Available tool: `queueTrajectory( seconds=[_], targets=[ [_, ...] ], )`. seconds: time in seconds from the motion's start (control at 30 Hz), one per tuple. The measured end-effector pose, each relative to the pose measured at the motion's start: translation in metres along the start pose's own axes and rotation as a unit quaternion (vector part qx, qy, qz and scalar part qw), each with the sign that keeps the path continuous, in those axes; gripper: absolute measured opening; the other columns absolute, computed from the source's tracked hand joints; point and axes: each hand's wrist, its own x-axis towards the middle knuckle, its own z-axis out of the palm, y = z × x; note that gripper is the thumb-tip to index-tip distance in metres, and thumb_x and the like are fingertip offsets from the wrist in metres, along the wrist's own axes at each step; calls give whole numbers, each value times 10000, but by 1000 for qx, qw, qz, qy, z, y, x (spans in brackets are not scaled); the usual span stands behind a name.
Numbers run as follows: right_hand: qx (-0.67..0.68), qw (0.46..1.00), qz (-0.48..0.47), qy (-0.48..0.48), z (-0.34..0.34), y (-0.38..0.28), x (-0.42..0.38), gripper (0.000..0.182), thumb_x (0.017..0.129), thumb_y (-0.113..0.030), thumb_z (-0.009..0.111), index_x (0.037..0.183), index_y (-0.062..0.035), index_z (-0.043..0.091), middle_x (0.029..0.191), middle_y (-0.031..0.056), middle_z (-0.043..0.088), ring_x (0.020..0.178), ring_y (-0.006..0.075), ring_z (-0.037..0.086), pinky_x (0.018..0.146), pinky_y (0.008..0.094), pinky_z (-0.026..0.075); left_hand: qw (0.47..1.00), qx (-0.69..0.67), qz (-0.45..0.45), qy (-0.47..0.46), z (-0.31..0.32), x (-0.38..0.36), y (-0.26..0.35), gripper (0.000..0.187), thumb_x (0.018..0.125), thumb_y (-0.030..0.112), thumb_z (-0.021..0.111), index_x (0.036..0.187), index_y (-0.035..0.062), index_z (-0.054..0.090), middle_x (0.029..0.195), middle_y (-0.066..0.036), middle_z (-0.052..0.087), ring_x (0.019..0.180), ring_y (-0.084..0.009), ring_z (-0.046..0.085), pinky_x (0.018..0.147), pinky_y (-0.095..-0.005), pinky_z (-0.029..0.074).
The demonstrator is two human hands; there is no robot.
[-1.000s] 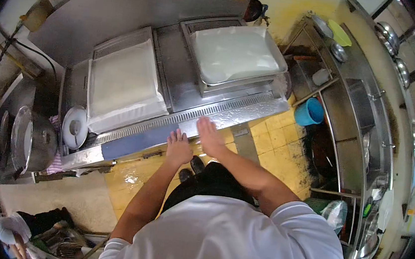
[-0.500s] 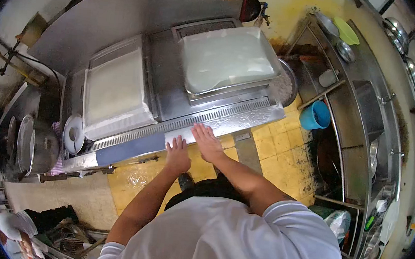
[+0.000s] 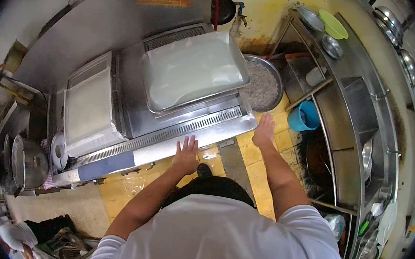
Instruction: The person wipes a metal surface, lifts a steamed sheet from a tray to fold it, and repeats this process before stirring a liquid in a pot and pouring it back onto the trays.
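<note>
My left hand is at the front edge of the steel counter, fingers spread, holding nothing. Reaching out to the right, my right hand is empty too, its fingers stretched over the yellow floor just off the counter's corner. Past its fingertips stands a wide metal basin filled with a greyish, lumpy mass. On the counter before me rests a rectangular metal tray covered by a smooth, pale, shiny sheet. A second tray, lined with white cloth or film, lies to the left.
A blue bucket stands at the right, by a steel shelf rack bearing bowls and a lime-green basin. Large pots sit at the left. Another person is at the lower left. The yellow tiled floor looks wet.
My right hand has left the counter edge and moved right toward the metal basin. My left hand has shifted slightly right along the edge. The view has turned right, showing more of the basin.
</note>
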Motion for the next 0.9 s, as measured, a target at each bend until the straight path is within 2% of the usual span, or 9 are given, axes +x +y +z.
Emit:
queueTrajectory(
  seconds=[0.03, 0.13, 0.23, 0.33, 0.43, 0.5, 0.67, 0.8, 0.9],
  targets=[
    [20, 1000, 22, 8, 3, 8, 5, 866, 869, -140, 599, 1567, 112, 153, 1655, 300, 131, 1549, 433, 127, 1272, 483, 107, 1000, -1, 2, 4, -1, 2, 1, 948, 956, 457, 625, 1609, -15, 125, 1701, -219, 13, 1569, -404, 61, 1236, -620, 121],
    [-39, 998, -52, -25, 1, -9, 5, 799, 926, -180, 546, 1567, 108, 166, 1653, 313, 133, 1550, 437, 124, 1270, 506, 86, 1000, -14, 4, 22, 5, 4, 3, 947, 945, 438, 645, 1611, -2, 135, 1703, -207, 21, 1569, -404, 64, 1234, -626, 121],
    [38, 991, -104, 75, 37, -62, -5, 761, 920, -108, 506, 1561, 119, 166, 1650, 317, 138, 1550, 441, 118, 1270, 515, 79, 998, -34, -2, 61, 15, 6, -5, 949, 927, 404, 677, 1608, 6, 149, 1704, -196, 41, 1567, -405, 73, 1231, -635, 132],
    [21, 976, -213, 36, 11, -116, -25, 723, 909, -68, 477, 1550, 123, 204, 1645, 324, 145, 1547, 447, 129, 1267, 530, 96, 996, -38, -28, 74, 16, -5, -10, 923, 931, 381, 671, 1610, 22, 159, 1706, -173, 67, 1571, -386, 80, 1233, -631, 135],
    [98, 932, -337, 85, 24, -169, -42, 716, 901, -89, 486, 1533, 138, 238, 1641, 330, 149, 1544, 454, 139, 1262, 538, 120, 995, -33, -79, 59, 15, -22, -24, 871, 954, 381, 628, 1621, 62, 168, 1714, -126, 87, 1579, -345, 82, 1241, -613, 129],
    [84, 915, -391, 56, 20, -201, -59, 719, 900, -106, 490, 1529, 142, 246, 1639, 330, 157, 1545, 452, 142, 1261, 539, 128, 992, -39, -109, 58, 21, -38, -38, 866, 948, 378, 639, 1621, 80, 181, 1714, -114, 101, 1577, -342, 98, 1239, -614, 141],
    [41, 877, -478, 21, 0, -267, -93, 717, 916, -118, 484, 1536, 140, 233, 1638, 326, 165, 1548, 450, 136, 1266, 528, 108, 967, -149, -139, 151, 70, -86, -91, 684, 912, 315, 694, 1505, 99, 431, 1614, -155, 349, 1511, -347, 293, 1221, -602, 214],
    [38, 856, -514, 41, 10, -312, -104, 831, 842, -118, 591, 1532, 149, 212, 1632, 345, 138, 1548, 467, 108, 1261, 543, 109, 916, -266, -136, 270, 91, -145, -120, 459, 883, 265, 728, 1293, 76, 643, 1417, -198, 579, 1364, -377, 490, 1182, -524, 324],
    [29, 859, -511, 33, 10, -346, -118, 822, 857, -124, 578, 1534, 150, 200, 1635, 348, 119, 1550, 468, 89, 1263, 543, 97, 880, -278, -176, 342, 122, -181, -137, 415, 848, 262, 745, 1208, 69, 669, 1342, -165, 638, 1279, -365, 557, 1117, -512, 388]
  ],
)
